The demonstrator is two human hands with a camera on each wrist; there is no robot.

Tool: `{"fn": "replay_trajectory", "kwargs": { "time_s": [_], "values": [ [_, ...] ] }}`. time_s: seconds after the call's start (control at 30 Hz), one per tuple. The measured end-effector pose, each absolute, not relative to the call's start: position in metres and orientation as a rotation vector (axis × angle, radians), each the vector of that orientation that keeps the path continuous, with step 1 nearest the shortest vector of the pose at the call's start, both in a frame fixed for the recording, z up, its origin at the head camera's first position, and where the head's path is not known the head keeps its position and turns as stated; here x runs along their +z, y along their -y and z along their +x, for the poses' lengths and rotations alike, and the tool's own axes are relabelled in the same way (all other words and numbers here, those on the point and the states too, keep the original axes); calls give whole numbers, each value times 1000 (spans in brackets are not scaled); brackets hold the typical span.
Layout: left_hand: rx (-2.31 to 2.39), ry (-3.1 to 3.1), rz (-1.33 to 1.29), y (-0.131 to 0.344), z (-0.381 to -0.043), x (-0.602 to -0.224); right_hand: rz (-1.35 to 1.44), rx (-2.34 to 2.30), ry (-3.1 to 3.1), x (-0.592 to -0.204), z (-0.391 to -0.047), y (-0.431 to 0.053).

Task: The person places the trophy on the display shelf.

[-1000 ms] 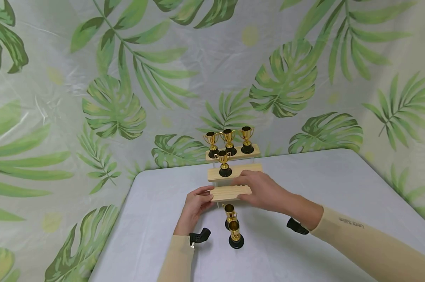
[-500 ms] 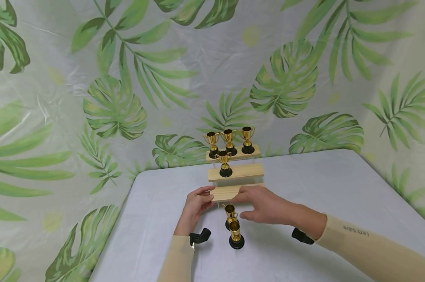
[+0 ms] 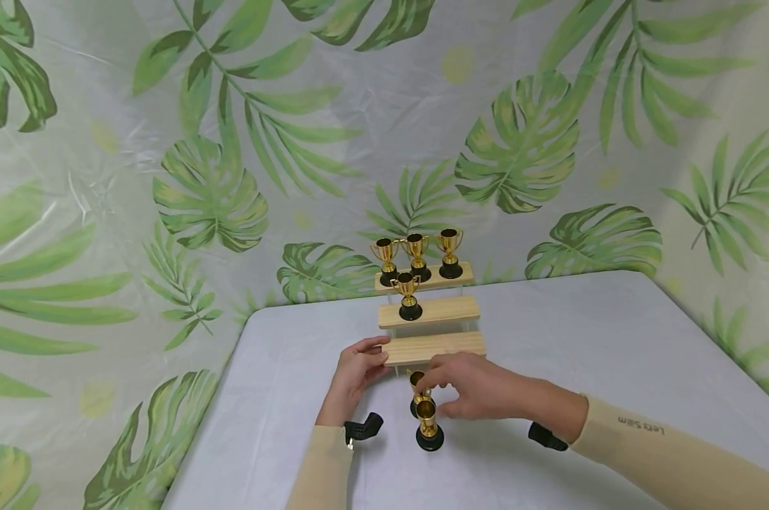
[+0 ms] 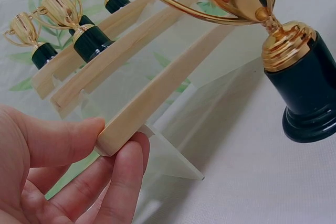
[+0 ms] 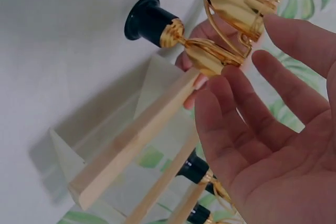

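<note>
My left hand (image 3: 354,372) pinches the left end of the lowest wooden shelf (image 4: 118,135), thumb on top and fingers underneath. In front of this stepped stand, two small gold trophies with black bases stand upright on the table. My right hand (image 3: 473,386) reaches over them from the right, thumb and fingers apart. In the right wrist view, its fingertips are right at the cup of the trophy nearer the stand (image 5: 152,22), and its thumb is near the rim of the front trophy (image 5: 231,6). The front trophy (image 3: 429,435) partly covers the other one in the head view.
One trophy (image 3: 410,294) stands toward the left of the middle shelf (image 3: 451,309). Three more trophies (image 3: 417,255) line the top shelf (image 3: 435,280). Clear side panels (image 4: 176,153) support the shelves on a white-covered table (image 3: 582,340), before a leaf-patterned backdrop (image 3: 333,142).
My right hand has come down from the lowest shelf toward me, to the two trophies on the table, uncovering the shelf's right part. The left hand keeps its hold on the shelf.
</note>
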State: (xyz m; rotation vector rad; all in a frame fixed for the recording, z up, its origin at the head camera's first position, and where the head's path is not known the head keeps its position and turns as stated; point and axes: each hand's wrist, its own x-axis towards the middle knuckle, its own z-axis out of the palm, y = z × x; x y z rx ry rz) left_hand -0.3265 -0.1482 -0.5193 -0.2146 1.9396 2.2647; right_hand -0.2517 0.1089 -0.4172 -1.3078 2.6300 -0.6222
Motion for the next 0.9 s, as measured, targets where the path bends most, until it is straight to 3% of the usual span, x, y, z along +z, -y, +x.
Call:
{"fn": "replay_trajectory", "kwargs": {
  "time_s": [0.9],
  "values": [
    [2254, -1945, -217, 148, -326, -518, -1302, -719, -2646, -434, -245, -108]
  ]
}}
